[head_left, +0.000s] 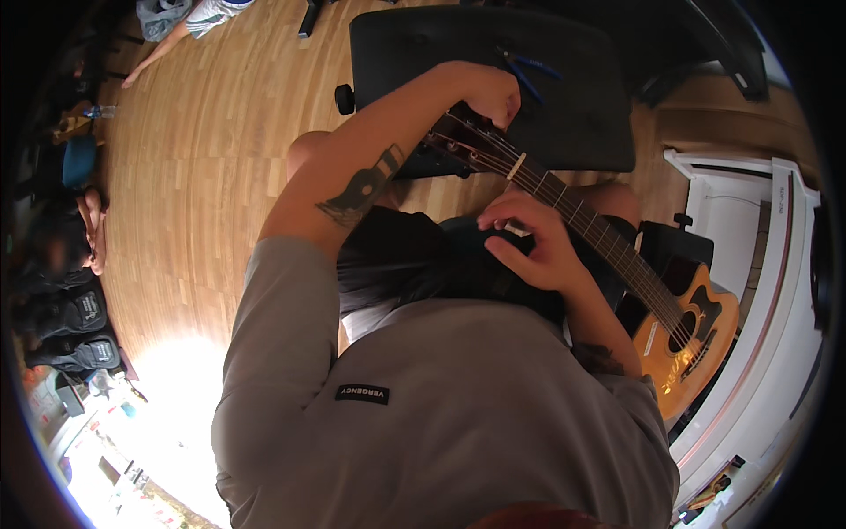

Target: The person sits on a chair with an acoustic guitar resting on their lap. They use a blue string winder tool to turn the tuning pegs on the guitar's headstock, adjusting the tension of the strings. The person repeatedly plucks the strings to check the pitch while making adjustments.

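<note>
guitar (617, 256) neck up-left, body lower-right

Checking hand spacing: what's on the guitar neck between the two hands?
Head view: between left hand and right hand lie the strings and pale nut of the guitar.

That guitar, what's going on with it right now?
A seated person has an acoustic guitar lying across their lap. Their left hand is up at the headstoke end by the tuning pegs, and their right hand pinches a small pale object over the neck. Blue-handled pliers lie on a black bench just beyond the headstock.
</note>
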`<state>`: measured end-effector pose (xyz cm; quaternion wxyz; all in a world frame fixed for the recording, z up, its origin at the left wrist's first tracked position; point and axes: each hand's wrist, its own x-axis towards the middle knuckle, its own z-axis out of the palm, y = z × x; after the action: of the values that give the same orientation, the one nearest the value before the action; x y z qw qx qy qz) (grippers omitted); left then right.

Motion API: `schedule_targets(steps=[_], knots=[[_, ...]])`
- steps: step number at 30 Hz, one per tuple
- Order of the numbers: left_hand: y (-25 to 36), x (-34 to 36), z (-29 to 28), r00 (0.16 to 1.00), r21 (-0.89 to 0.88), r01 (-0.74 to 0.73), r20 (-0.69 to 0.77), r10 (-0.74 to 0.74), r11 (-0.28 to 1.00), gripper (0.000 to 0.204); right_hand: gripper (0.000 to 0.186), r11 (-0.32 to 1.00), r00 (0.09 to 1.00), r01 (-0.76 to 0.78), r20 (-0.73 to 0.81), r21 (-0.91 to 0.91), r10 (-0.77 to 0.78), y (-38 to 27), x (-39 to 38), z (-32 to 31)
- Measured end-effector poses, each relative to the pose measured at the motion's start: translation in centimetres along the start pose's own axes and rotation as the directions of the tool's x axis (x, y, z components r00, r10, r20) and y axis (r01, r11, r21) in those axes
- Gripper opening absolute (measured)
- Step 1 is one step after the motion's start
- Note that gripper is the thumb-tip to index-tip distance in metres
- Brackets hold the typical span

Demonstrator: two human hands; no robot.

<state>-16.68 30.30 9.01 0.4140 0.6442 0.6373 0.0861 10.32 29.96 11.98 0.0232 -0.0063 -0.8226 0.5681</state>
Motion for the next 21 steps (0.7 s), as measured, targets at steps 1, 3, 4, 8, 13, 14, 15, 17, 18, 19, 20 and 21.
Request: schedule_targets(steps=[1,3,4,8,13,14,15,17,18,19,20,21], knots=[[0.1,0.6,0.1,0.998,-0.006,0.007,0.057,-0.007,1.000,0.022,0.041,0.992,0.990,-0.091,0.118,0.090,0.080,1.1,-0.9,0.7],[-1.1,2.3,0.0,0.989,-0.019,0.036,0.141,-0.033,0.999,0.021,0.039,0.780,0.913,-0.409,0.209,0.474,0.351,5.8,-2.2,1.6],[-0.8,2.6,-0.2,0.982,-0.028,0.045,0.187,-0.039,0.999,0.020,0.038,0.577,0.838,-0.533,0.295,0.618,0.458,6.7,-2.0,1.8],[1.1,3.7,-0.6,0.938,0.145,0.205,0.254,-0.237,0.968,0.020,0.044,0.804,0.958,-0.150,-0.117,0.576,0.263,9.8,-1.9,3.1],[1.7,4.9,0.8,0.940,0.384,0.164,0.217,-0.262,0.909,0.019,0.058,0.671,0.904,-0.046,-0.255,0.740,0.343,12.4,-2.4,3.0],[2.1,4.7,0.9,0.941,0.380,0.180,0.203,-0.271,0.907,0.019,0.061,0.650,0.885,-0.028,-0.284,0.760,0.370,11.0,-2.1,2.9],[2.5,4.6,0.9,0.941,0.376,0.195,0.189,-0.281,0.906,0.020,0.064,0.631,0.874,-0.004,-0.303,0.776,0.380,9.5,-1.6,2.6],[2.1,4.4,0.6,0.949,0.340,0.162,0.205,-0.241,0.926,0.021,0.070,0.611,0.876,0.022,-0.310,0.791,0.369,8.1,-1.3,2.2],[1.4,4.0,0.2,0.954,0.306,0.111,0.234,-0.187,0.945,0.023,0.072,0.611,0.888,0.025,-0.298,0.791,0.350,8.0,-1.3,2.1],[0.7,3.6,-0.2,0.956,0.273,0.052,0.264,-0.127,0.961,0.024,0.075,0.612,0.896,0.030,-0.292,0.790,0.333,8.0,-1.4,2.1],[0.5,2.9,-0.9,0.945,0.159,0.095,0.296,-0.139,0.983,0.024,0.075,0.586,0.903,0.036,-0.278,0.809,0.328,8.2,-1.6,2.0],[0.2,2.2,-1.8,0.933,0.045,0.139,0.328,-0.146,0.989,0.024,0.074,0.560,0.909,0.043,-0.266,0.827,0.322,8.4,-1.8,1.9]])
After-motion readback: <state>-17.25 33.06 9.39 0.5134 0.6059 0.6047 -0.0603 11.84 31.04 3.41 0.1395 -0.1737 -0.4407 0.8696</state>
